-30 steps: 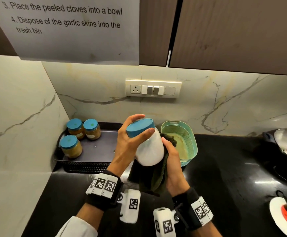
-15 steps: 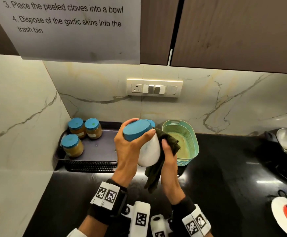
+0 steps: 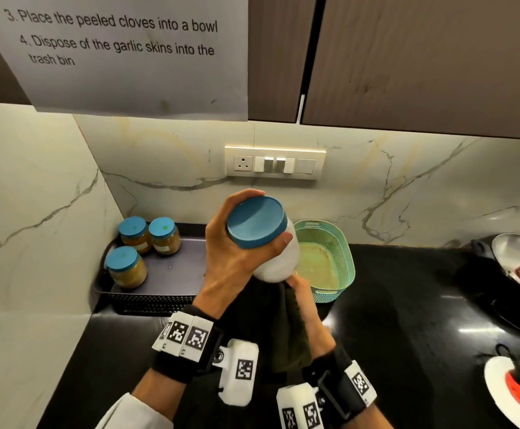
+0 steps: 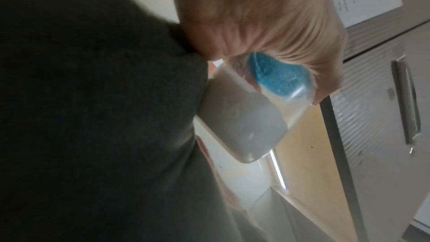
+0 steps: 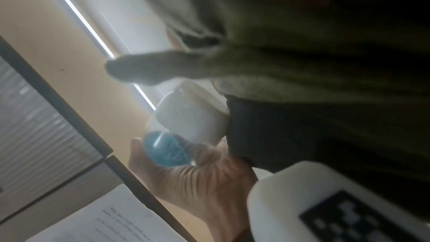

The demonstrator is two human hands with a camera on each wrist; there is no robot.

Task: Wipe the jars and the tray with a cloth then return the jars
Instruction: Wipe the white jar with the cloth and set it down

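My left hand (image 3: 240, 252) grips a jar of white powder (image 3: 278, 261) by its blue lid (image 3: 255, 221), tilted, above the counter. In the left wrist view the jar (image 4: 242, 122) hangs below my fingers. My right hand (image 3: 306, 308) holds a dark green cloth (image 3: 286, 332) against the jar's bottom; the right wrist view shows the cloth (image 5: 302, 80) covering that hand beside the jar (image 5: 193, 117). Three blue-lidded jars of brown paste (image 3: 127, 267) (image 3: 134, 235) (image 3: 164, 236) stand on the dark tray (image 3: 178, 270) in the left corner.
A mint green basket (image 3: 333, 258) sits right of the tray against the marble wall. A pan (image 3: 518, 264) and a white plate with a red item (image 3: 518, 391) lie at the right. Cabinets and a taped paper sheet (image 3: 122, 51) hang overhead.
The jar has risen and tipped its lid more toward me. My right hand slid with the cloth from the jar's side down to its bottom.
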